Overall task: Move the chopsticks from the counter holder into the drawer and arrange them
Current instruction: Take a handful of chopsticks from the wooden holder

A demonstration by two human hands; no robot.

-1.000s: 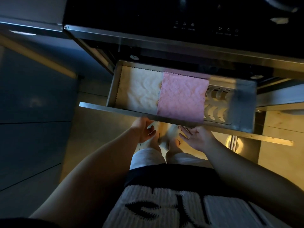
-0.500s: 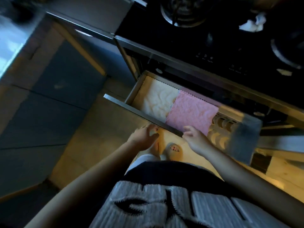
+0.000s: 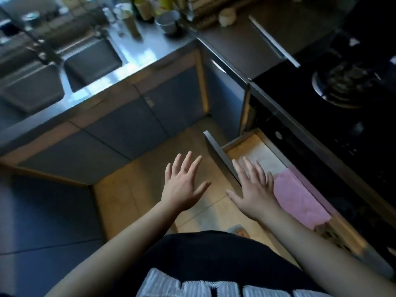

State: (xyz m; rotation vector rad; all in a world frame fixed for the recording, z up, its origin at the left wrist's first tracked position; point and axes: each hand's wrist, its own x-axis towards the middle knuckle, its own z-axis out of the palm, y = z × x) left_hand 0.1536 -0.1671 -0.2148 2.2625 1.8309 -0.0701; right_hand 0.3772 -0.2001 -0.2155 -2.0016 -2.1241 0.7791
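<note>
The drawer (image 3: 219,154) stands open at 3 o'clock, its front edge jutting over the floor (image 3: 132,189) between the cabinets. Both hands hover flat, fingers spread, holding nothing: left hand (image 3: 184,187) over the floor, right hand (image 3: 255,189) across the drawer's front edge. A white cloth (image 3: 267,157) and a pink cloth (image 3: 297,198) line the drawer. The chopsticks cannot be told apart in the blurred clutter on the counter (image 3: 139,54) at 12 o'clock.

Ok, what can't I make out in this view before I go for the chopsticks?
Head view only:
- Chopsticks and holder: lost in the motion-blurred counter clutter.
- Drawer front edge: partly behind the right hand.
- Drawer's near end, past the pink cloth: blurred, compartments unreadable.
- Stove: cut by the right edge.
</note>
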